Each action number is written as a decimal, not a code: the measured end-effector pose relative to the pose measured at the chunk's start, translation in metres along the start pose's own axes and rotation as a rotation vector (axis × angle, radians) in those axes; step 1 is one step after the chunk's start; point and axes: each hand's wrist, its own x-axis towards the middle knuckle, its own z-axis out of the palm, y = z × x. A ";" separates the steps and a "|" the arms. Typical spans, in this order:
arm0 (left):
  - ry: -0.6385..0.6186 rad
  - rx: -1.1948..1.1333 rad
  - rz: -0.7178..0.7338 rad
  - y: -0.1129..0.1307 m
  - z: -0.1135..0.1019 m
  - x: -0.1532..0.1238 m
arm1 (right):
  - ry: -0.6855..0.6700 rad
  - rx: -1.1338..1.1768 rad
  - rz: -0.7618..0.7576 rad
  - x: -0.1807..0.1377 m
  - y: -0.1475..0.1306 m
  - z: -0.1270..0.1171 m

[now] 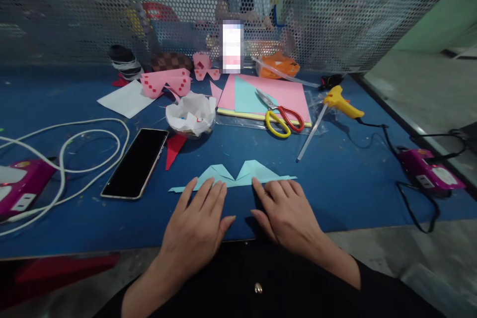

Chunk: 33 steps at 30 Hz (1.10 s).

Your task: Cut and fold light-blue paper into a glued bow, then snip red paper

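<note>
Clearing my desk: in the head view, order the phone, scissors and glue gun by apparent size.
1. Phone
2. Scissors and yellow glue gun look about alike; both lie farther away.

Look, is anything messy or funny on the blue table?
A little. A crumpled white paper wad sits by the phone, a red paper scrap lies loose beside them, and a white cable sprawls in loops at the left. Nothing looks spilled or broken.
</note>
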 end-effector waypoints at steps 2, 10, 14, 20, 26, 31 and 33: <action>0.011 0.034 -0.027 -0.004 -0.003 -0.005 | 0.009 -0.026 0.039 -0.008 0.007 -0.002; 0.011 0.175 -0.153 -0.026 -0.011 -0.038 | 0.047 -0.171 0.217 -0.030 0.029 -0.004; 0.019 0.170 -0.210 -0.027 -0.012 -0.044 | 0.085 -0.160 0.226 -0.033 0.028 -0.002; 0.018 0.075 -0.121 -0.008 -0.006 -0.017 | 0.229 -0.122 0.213 -0.021 0.011 -0.003; -0.057 -0.051 -0.009 0.009 0.004 0.010 | 0.066 -0.006 -0.044 0.010 -0.012 0.003; -0.033 -0.057 -0.040 0.006 0.006 0.006 | 0.040 0.000 -0.036 0.008 -0.010 0.004; -0.017 -0.038 -0.061 0.002 0.004 0.001 | 0.035 -0.003 -0.005 0.002 -0.004 0.003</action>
